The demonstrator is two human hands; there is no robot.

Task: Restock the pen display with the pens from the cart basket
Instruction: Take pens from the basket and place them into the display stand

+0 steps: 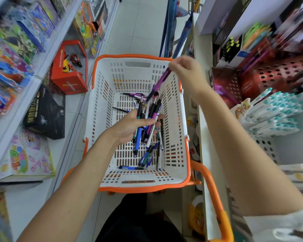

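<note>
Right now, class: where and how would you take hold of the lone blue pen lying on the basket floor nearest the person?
Pinch the blue pen mid-barrel from above. It lies flat and crosswise along the near wall of the basket, with both long sides free.

A white slotted plastic basket with an orange rim (pixel 140 190) carries the stock, with pale tiled floor (pixel 140 28) showing beyond it. On its perforated bottom lie loose blue, black and purple ballpoint pens (pixel 147 157), heaped toward the right. One blue pen (pixel 129 167) lies crosswise by the near wall, and a thin dark pen (pixel 119 109) lies apart at the left.
</note>
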